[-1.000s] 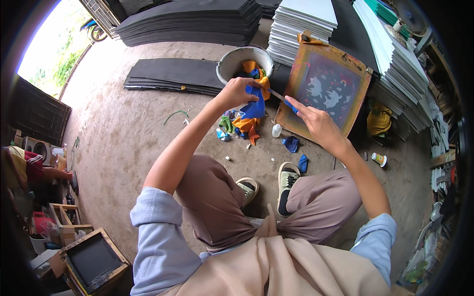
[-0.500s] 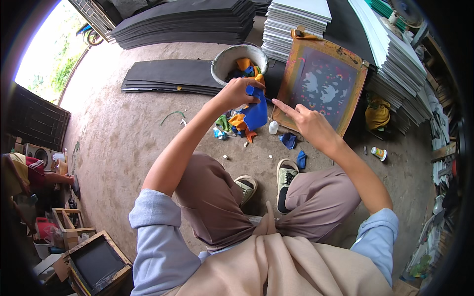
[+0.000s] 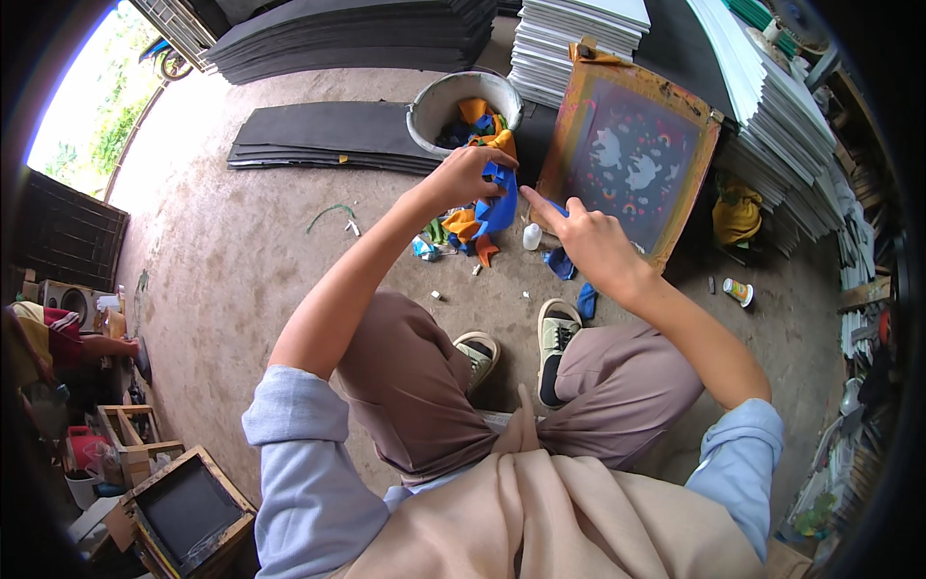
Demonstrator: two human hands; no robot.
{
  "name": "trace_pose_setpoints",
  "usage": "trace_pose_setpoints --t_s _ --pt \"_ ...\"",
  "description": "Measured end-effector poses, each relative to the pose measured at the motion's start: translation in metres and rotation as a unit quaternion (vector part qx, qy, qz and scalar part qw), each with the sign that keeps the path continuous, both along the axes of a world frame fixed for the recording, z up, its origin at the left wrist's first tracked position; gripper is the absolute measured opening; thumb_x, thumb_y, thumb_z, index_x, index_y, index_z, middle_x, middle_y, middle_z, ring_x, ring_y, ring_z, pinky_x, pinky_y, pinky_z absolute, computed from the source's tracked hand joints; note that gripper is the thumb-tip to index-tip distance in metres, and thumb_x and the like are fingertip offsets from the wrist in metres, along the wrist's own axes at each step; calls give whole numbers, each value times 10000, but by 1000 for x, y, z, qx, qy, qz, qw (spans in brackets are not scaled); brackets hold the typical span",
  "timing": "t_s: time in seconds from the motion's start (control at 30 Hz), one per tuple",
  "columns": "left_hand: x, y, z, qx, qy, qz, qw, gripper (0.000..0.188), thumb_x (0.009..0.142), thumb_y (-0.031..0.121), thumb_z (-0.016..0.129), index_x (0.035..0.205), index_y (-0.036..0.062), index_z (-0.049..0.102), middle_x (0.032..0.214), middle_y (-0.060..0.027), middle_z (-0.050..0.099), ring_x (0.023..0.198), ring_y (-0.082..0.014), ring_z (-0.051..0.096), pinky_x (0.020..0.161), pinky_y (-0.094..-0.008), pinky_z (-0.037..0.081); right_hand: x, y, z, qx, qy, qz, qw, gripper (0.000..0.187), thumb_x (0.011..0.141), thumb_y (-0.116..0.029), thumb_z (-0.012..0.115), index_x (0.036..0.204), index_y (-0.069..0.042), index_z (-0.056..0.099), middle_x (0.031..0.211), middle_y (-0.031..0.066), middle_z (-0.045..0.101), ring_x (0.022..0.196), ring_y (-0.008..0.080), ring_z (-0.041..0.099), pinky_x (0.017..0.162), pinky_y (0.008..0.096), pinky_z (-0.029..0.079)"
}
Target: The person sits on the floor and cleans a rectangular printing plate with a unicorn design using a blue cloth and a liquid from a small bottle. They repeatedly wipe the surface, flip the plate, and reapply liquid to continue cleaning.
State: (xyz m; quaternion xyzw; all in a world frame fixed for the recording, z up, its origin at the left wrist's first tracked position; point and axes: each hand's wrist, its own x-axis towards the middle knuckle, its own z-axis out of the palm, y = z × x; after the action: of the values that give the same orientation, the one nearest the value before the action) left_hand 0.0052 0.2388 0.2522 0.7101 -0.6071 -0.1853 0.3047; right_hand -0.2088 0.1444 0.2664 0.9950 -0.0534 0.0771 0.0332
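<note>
My left hand is closed around a piece of blue cloth, which hangs down in front of the bucket. Facing it, my right hand has its index finger stretched toward the cloth and its other fingers curled. A small bit of blue shows beside those fingers; what they hold is mostly hidden. Orange, green and blue cloth scraps lie on the floor below my left hand. More coloured cloth fills the grey bucket. A small white bottle stands between my hands.
A wood-framed printing screen leans at the right beside stacked white sheets. Black sheets lie to the left of the bucket. Blue scraps and a paper cup are on the floor. Another person's leg shows far left.
The blue cloth has bunched and turned in my left hand, showing less of its flat side. My right hand has shifted slightly, and a bit of blue now shows by its fingers.
</note>
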Motion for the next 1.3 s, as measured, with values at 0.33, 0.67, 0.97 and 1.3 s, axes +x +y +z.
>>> trace_pose_setpoints --t_s 0.33,0.67,0.97,1.3 --pt "6 -10 -21 53 77 30 995 461 720 23 666 1177 25 601 1100 -124 646 819 -171 671 739 -285 555 11 2 -9 -6 23 -15 1000 628 770 9 562 1373 -53 396 791 200 625 669 270 683 545 333 570" --pt "6 -17 -28 75 123 33 989 437 760 11 647 1194 33 599 1123 -99 640 830 -115 639 745 -258 542 13 -5 -16 11 34 -19 999 623 767 9 564 1365 -51 405 784 187 634 679 270 681 552 341 572" --pt "2 -15 -23 62 295 68 951 394 782 -27 632 1167 54 627 1094 -83 652 840 -102 635 726 -247 546 11 -5 -20 34 57 -40 997 695 782 24 534 1425 -128 323 802 190 592 686 316 665 609 389 569" --pt "2 -14 -30 54 346 78 933 393 778 -62 609 1159 31 626 1050 -75 663 767 -72 624 682 -219 535 12 -2 -21 16 60 -37 997 672 774 26 537 1407 -97 350 785 189 596 670 312 666 588 386 568"
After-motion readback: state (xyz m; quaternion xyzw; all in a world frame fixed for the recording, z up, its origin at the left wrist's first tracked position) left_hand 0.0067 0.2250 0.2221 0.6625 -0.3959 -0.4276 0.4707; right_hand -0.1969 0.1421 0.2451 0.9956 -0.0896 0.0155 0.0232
